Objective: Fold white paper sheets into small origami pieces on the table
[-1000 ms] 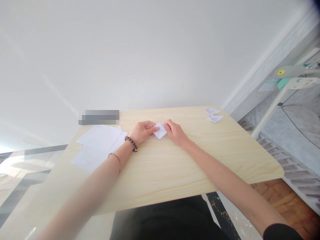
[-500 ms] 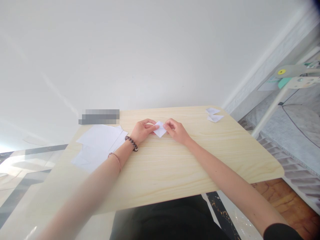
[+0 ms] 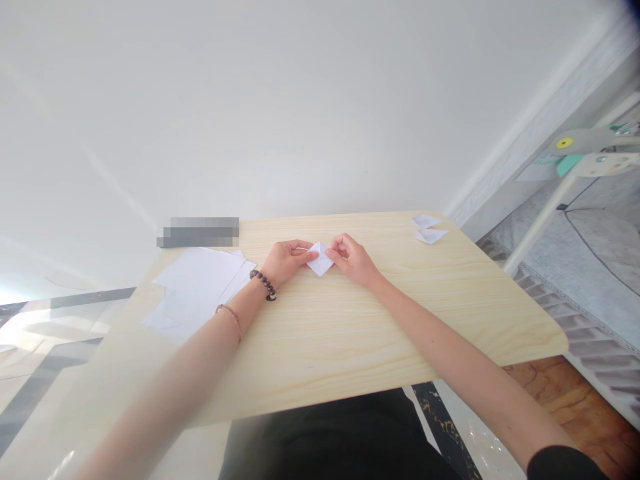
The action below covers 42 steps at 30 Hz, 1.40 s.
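Note:
A small diamond of folded white paper is held just above or on the table, between my two hands. My left hand pinches its left corner, thumb on top and fingers behind. At the right corner, my right hand grips the paper between thumb and curled fingers. A crease and small flap show in the upper half of the diamond. My fingers hide both side corners.
Loose white sheets lie overlapping on the left of the wooden table. Two folded paper pieces rest at the far right. A white wall rises behind the table, and a pale metal frame stands to the right.
My right thumb and fingers have shifted slightly left and up at the paper's right corner. The left hand and the other papers stay nearly as they were.

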Available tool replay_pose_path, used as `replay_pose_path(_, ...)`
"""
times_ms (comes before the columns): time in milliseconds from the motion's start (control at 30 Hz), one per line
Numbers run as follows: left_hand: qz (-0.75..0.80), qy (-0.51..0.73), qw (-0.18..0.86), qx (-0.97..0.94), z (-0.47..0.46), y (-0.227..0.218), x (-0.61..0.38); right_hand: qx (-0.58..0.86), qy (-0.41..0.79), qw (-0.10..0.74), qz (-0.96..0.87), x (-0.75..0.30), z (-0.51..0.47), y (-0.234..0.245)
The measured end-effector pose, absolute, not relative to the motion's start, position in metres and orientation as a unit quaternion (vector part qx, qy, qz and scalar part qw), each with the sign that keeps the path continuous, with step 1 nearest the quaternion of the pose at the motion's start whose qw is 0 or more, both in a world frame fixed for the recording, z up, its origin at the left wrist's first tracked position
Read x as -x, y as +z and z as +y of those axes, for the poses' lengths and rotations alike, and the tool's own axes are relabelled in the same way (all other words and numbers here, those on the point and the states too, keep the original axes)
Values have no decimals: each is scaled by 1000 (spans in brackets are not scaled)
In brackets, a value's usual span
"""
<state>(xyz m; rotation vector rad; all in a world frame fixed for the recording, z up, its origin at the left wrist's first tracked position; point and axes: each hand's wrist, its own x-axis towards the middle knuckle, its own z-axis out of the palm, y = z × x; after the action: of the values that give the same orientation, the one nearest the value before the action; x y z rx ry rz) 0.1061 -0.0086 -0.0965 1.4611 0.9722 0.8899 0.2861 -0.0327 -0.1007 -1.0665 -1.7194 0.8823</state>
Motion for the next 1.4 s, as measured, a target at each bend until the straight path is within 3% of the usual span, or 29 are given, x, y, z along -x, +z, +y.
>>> replay_pose_path(433,393,329,530,-675,-12,-91,-104,421,284,405,-760,-284,-38,-98)
replay_pose_path(900,404,351,549,-641,-10,-90,-102,442,311,389,-746,-280,-40,-99)
replay_pose_path(1400,403,354,491,-687,-10,-94,-104,441,305,375,-756,-282,-39,-99)
